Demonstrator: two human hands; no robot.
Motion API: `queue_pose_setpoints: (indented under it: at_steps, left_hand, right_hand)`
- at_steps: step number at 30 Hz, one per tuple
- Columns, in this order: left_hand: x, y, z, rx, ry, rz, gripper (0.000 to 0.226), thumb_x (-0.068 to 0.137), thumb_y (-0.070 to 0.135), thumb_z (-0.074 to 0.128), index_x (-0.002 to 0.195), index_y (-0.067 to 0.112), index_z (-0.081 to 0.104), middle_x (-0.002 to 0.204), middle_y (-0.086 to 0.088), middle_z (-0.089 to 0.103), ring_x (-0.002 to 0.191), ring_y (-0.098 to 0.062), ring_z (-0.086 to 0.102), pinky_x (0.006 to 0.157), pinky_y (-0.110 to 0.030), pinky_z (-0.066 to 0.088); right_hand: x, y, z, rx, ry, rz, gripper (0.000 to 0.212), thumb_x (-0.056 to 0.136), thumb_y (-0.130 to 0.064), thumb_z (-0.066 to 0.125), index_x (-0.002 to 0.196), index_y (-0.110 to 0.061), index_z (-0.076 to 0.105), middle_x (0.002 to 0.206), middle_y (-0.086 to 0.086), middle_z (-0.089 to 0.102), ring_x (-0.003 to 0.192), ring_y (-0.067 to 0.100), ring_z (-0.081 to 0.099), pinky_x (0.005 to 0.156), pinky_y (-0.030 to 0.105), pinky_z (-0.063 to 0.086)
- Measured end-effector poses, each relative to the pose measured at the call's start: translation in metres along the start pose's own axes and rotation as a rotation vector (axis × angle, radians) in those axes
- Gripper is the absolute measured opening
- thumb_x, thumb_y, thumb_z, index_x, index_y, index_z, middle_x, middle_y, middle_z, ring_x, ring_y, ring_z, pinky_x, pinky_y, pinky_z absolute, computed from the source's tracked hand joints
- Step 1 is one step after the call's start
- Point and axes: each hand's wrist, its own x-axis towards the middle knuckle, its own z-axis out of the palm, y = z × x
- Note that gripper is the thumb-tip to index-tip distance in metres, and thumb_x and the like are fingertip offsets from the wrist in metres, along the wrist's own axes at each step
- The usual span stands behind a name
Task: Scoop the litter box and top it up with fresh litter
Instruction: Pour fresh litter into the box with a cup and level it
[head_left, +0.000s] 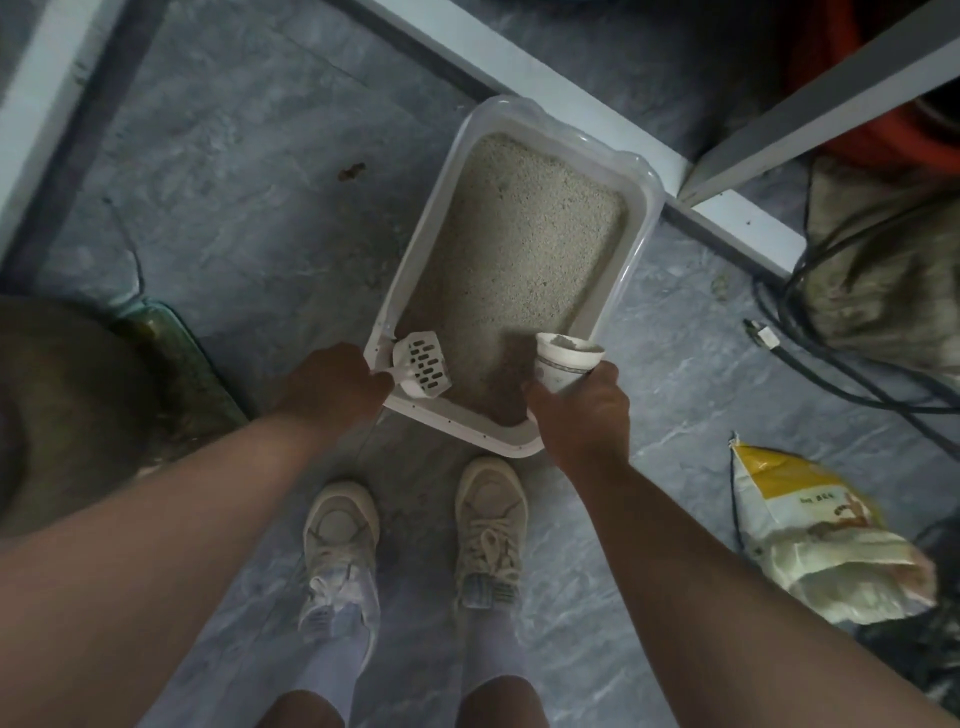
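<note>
While you stand over the litter box (644, 218), the head view shows your left hand (332, 387) curled round the handle of the white slotted scoop (422, 366), whose blade sits inside the box at its near left corner, just above the litter (519, 244). Your right hand (582, 415) grips a white cup (563, 364) from below; the cup is tilted over the near right part of the box and holds some grey litter at its mouth. Pale grains fill most of the box, and a darker brown patch lies along its near edge, between scoop and cup. The box rests on grey marbled floor (234, 218), its far end near a white ledge (519, 67). Your two pale shoes (488, 525) stand just short of the box's near rim. Right of the box, well apart from it, a yellow-and-white bag (810, 535) lies open on the floor, and black cables (831, 364) trail beyond it. Left of the box sits a dark, blurred round shape you cannot make out.
</note>
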Motion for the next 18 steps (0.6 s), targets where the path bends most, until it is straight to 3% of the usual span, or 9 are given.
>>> queue_pose_setpoints:
  at_steps: [4,10,18]
  left_hand:
    - [0.004,0.003,-0.003,-0.020,-0.009,-0.005,0.032,0.086,0.046,0.057,0.087,0.014,0.064,0.079,-0.004,0.064,0.072,-0.022,0.060,0.056,-0.029,0.038]
    - [0.008,-0.002,-0.009,-0.037,-0.021,-0.034,0.030,0.080,0.045,0.058,0.079,0.017,0.067,0.073,-0.002,0.069,0.069,-0.021,0.065,0.060,-0.030,0.046]
    - [0.008,-0.005,-0.009,-0.059,-0.012,-0.044,0.027,0.083,0.043,0.061,0.082,0.017,0.066,0.077,-0.003,0.069,0.071,-0.021,0.064,0.063,-0.030,0.048]
  right_hand:
    - [0.008,-0.001,-0.003,-0.045,-0.023,-0.009,0.066,0.079,-0.044,0.078,0.126,-0.008,0.047,0.119,0.011,0.063,0.108,0.030,0.063,0.077,0.025,0.042]
    - [0.012,-0.001,-0.004,-0.096,-0.046,-0.012,0.066,0.078,-0.048,0.077,0.121,-0.008,0.048,0.116,0.011,0.064,0.106,0.031,0.063,0.077,0.029,0.046]
    - [0.017,-0.003,-0.008,-0.139,-0.017,-0.013,0.069,0.080,-0.054,0.074,0.121,-0.007,0.046,0.119,0.017,0.063,0.110,0.036,0.062,0.090,0.039,0.051]
